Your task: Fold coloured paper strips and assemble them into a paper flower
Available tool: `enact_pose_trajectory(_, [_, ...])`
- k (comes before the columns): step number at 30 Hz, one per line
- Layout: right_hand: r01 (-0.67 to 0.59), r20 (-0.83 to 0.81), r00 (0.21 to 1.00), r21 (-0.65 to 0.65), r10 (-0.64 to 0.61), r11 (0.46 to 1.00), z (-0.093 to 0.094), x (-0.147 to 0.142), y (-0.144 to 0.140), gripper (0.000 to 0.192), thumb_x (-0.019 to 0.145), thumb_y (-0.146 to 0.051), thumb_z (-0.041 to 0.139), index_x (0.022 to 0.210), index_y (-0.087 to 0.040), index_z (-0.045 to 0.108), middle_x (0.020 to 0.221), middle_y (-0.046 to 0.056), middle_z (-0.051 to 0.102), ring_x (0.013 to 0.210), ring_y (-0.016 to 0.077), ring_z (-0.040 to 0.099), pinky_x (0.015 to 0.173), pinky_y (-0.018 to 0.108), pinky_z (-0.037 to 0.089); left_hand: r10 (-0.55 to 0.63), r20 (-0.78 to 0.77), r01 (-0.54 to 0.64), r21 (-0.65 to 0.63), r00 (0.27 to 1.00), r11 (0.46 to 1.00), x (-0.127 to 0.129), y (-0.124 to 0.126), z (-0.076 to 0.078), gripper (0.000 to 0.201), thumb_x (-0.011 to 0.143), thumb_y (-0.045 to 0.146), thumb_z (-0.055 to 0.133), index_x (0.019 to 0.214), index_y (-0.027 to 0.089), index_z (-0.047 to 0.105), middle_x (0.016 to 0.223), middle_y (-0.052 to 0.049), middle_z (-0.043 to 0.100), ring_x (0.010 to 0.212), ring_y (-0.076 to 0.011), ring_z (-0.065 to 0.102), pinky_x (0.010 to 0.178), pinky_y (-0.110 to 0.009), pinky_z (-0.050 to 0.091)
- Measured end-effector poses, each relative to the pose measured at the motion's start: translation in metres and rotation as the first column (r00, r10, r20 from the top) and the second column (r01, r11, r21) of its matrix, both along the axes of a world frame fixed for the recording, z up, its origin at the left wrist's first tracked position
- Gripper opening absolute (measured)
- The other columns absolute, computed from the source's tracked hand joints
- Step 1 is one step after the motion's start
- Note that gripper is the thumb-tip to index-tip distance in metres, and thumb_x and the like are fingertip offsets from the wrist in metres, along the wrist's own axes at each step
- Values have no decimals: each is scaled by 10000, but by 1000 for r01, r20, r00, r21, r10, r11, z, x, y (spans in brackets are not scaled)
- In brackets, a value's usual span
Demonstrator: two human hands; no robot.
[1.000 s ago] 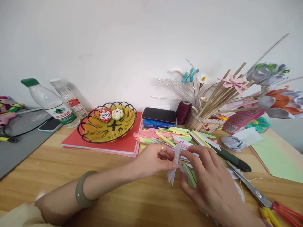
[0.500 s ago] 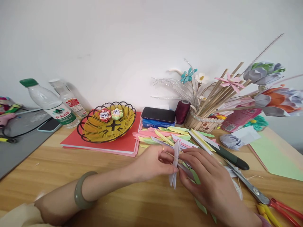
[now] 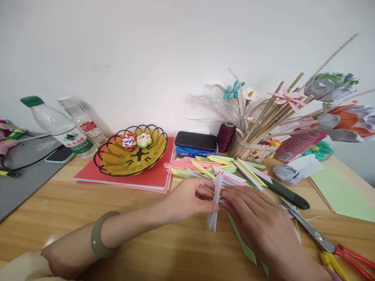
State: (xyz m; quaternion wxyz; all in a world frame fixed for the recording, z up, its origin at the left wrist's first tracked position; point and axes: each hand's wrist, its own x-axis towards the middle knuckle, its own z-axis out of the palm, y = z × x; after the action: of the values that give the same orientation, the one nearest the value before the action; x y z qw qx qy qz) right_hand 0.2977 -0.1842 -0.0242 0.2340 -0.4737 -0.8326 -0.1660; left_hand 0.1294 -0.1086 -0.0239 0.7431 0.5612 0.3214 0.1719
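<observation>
The right hand [image 3: 258, 218], low and right of the centre of the frame, has closed up over the last second: its fingers stood bent and spread beside the white strips [image 3: 217, 187], and now they lie flat and together, their tips at the strips' middle. The white strips, a little right of centre, now stand more nearly upright. More of the green strips [image 3: 242, 240] shows below the right palm, running towards the bottom edge. My reading is that the work has narrowed to the bundle's middle, with the left hand [image 3: 189, 201] acting as a steady clamp and the right tidying what lies beside it.

The left thumb and fingers are closed on the white strips, pinching them near a thin band about their waist. The right fingertips meet the bundle from the other side; the back of that hand hides whether they grip anything, so I cannot tell.

A bangle [image 3: 96, 236] circles the left forearm at lower left. The scissors [image 3: 319, 236] lie slightly open at lower right. Beyond the hands, a pile of coloured strips [image 3: 202, 168] spreads across the middle, with a dark green handle [image 3: 293, 197] to its right. Further back, the yellow tray [image 3: 117, 160] sits left of centre on red paper [image 3: 140, 181], and a phone [image 3: 195, 141] rests on a blue pack [image 3: 196, 151] beside the spool [image 3: 225, 137].
</observation>
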Motion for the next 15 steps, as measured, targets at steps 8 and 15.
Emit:
enact_pose_trajectory(8, [-30,-90,996,-74,24,997,6,-4,-2,190,822,-156,444,973,-145,558,910,90,655,823,202,599,722,361,482,5,-5,-6,-33,1000,999,0,-1,4,319,585,119,674,889,142,583,762,-36,678,750,-162,621,690,-258,430])
enact_pose_trajectory(15, [-8,-94,996,-118,-3,993,6,-7,1,149,837,-173,443,949,-158,540,891,81,630,810,220,560,682,365,446,-58,46,60,-40,997,997,-1,-1,2,315,623,147,653,919,144,545,718,-12,648,676,-121,587,656,-233,402])
